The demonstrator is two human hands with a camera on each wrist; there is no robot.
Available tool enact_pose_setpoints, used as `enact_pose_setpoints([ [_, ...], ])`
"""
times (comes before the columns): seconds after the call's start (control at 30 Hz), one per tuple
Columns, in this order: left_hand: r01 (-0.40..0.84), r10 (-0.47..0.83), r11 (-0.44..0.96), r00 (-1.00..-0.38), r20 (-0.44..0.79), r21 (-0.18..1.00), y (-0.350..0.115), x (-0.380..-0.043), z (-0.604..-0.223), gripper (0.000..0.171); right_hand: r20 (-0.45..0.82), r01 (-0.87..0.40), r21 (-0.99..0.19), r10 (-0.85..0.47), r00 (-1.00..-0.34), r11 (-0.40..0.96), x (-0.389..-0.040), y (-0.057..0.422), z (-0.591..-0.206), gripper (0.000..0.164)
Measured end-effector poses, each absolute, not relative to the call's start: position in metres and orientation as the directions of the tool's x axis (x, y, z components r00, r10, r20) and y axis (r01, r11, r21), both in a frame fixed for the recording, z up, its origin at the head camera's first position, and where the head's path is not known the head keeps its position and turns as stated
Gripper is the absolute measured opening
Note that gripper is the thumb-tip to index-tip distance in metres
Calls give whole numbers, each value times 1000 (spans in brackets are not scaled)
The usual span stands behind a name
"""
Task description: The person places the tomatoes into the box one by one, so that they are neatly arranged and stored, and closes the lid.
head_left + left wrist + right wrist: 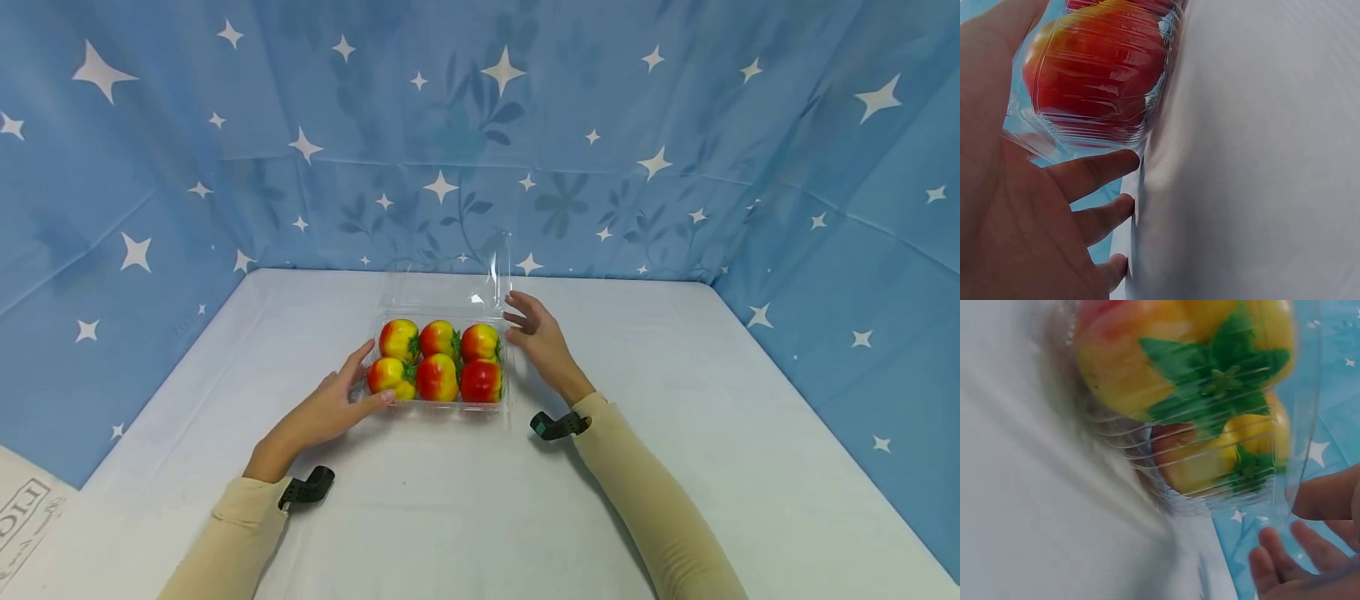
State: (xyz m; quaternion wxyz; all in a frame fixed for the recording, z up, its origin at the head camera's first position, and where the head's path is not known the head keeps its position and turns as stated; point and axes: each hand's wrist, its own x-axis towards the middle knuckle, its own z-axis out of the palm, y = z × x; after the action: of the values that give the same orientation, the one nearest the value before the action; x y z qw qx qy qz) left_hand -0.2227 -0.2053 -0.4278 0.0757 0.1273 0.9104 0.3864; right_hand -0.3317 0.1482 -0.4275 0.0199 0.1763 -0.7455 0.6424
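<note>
A clear plastic clamshell box sits on the table with its lid raised at the back. Inside lie several red and yellow persimmons with green leafy tops, in two rows. My left hand is at the box's left front corner, thumb along the front rim and fingers spread at the left side. In the left wrist view, three fingertips rest near the tabletop below the box wall. My right hand is at the right back corner, fingers loosely bent, thumb close to the rim; contact is unclear.
A white cloth covers the table. Blue curtains with white stars surround the back and sides. Black bands are on both wrists. Printed fabric shows at the lower left.
</note>
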Motion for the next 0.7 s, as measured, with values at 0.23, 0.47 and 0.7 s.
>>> enact_pose_setpoints([
  [0.23, 158, 283, 671, -958, -53, 725, -204, -223, -426, 101, 316, -342, -925, -163, -935, 164, -333, 146, -427, 79],
  [0.47, 153, 280, 673, -958, -59, 724, -203, -224, -426, 102, 312, -338, -918, -152, -938, 205, -329, 146, -425, 66],
  [0.7, 159, 283, 669, -958, -50, 726, -206, -223, -429, 101, 285, -316, -934, -190, -940, 164, -328, 146, -426, 47],
])
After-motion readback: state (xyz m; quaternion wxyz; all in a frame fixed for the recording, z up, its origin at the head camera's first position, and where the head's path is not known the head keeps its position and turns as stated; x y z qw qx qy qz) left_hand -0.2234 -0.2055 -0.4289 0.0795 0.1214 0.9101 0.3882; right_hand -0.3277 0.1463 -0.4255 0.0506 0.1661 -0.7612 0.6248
